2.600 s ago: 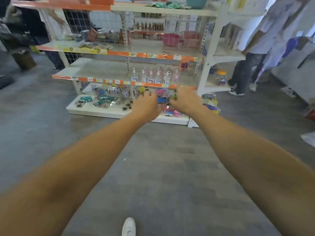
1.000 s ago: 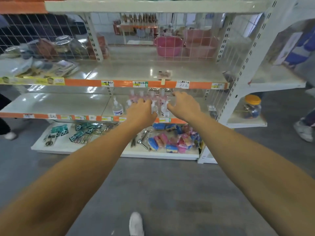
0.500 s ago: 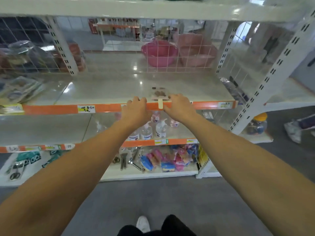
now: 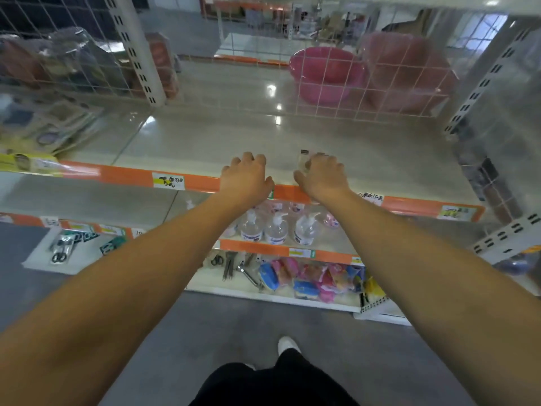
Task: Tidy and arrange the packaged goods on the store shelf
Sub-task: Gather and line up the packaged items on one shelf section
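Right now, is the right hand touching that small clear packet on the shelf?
Touching. In the head view the right hand lies over the small clear packet, fingers curled onto it at the shelf front.

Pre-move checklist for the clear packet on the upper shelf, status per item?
1. Right hand on the clear packet: ok, fingers lie over it.
2. Grip closed round the packet: cannot tell, hand hides most of it.
3. Left hand free: ok, it rests on the shelf, holding nothing.
4. Space behind the packet: ok, bare shelf back to the wire grid.
5. Pump bottles out of the way: ok, one shelf lower.
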`<state>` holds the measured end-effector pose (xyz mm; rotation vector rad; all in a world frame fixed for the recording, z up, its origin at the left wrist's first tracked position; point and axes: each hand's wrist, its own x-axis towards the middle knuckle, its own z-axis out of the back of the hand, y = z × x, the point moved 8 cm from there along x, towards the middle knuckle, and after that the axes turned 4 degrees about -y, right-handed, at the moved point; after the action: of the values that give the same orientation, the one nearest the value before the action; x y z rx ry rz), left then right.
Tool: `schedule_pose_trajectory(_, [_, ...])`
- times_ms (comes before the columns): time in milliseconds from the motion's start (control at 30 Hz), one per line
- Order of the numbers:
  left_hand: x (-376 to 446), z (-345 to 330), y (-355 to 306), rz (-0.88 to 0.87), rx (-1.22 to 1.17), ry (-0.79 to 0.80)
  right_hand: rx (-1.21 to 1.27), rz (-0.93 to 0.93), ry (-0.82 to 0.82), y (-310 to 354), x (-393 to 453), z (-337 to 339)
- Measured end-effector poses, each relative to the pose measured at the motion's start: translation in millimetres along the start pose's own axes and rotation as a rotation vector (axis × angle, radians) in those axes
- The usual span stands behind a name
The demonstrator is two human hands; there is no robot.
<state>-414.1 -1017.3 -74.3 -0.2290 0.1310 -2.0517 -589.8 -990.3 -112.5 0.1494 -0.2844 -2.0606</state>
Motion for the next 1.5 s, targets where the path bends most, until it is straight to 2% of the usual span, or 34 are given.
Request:
schedule_pose_trajectory(233, [22.8,-6.5,9.3,0.123,0.029,0.028,-0.068,-0.027,0.067,-8.2,37.3,-20.5])
schedule_pose_trajectory(433, [30.4,-10.4,13.2,0.207,0.046,0.018,-0.015,-0.075,0.147,-13.4,55.8,-14.1])
schedule_pose_trajectory(533, [28.9,-5.0,26.4,0.267,0.055,-0.020,0.030,0.014,0.147,4.0,58.0,-9.6])
schedule_pose_trajectory(667, [16.7,10.2,52.3,0.347,0.072,-0.089,0.116,0.238,0.134,66.6,53.2,-5.7])
schedule_pose_trajectory(800, [-20.2,28.0,103.4,0.507,0.092,-0.147,0.184,0.486,0.140,151.4,26.0,-8.5])
schedule_pose_trajectory(1100, [-171.3,59.7,226.5,0.896,0.144,-0.187,0.128,0.924,0.236,321.2,-88.8,-47.3])
schedule_pose_trajectory(1200, [-217.5,63.8,260.2,1.014,0.133,-0.190,0.104,1.058,0.213,368.0,-129.7,-61.5])
schedule_pose_trajectory(1367, [-278.5,74.5,313.6,1.123,0.120,-0.202,0.085,1.145,0.241,437.8,-183.1,-88.9])
schedule_pose_trajectory(1500, [-304.2,91.6,350.4,1.136,0.132,-0.222,0.114,1.143,0.242,476.6,-203.6,-96.0])
